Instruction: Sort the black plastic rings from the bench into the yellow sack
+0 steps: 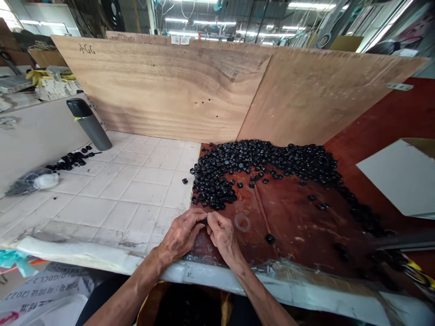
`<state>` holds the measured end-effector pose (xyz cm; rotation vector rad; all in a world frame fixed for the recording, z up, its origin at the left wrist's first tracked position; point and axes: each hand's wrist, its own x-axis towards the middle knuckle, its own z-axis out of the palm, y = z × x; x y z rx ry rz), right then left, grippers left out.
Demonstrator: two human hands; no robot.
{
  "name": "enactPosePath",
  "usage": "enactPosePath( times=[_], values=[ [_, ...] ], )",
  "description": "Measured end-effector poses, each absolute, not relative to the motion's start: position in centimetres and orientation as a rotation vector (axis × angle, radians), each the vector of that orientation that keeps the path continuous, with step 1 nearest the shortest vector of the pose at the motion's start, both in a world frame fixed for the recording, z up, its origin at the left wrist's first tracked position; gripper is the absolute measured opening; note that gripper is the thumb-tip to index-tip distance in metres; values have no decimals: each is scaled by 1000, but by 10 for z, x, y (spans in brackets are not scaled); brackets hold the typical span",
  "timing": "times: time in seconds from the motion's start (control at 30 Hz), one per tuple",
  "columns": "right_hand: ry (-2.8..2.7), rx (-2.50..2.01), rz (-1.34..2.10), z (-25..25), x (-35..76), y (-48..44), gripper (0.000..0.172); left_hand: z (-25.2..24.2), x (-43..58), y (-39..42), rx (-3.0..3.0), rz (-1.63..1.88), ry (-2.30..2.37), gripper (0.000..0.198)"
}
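reddish worktop, small black piece, mostly hidden

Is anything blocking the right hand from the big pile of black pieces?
No, nothing visible is. The right hand is just on the near side of the pile of black pieces, with no other thing showing between them.
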<state>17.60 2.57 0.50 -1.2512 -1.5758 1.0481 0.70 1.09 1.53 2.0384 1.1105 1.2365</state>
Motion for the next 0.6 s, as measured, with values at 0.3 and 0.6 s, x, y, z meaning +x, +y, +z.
enactPosePath(
  times=[0.3,0.6],
  values=[
    [-1618,-1028,796,10,177,15,23,34,13,8,1270,1230,1070,28],
    [-1567,-906,1196,14,178,9,11,33,10,-21,1657,1232,1301,19]
  ],
)
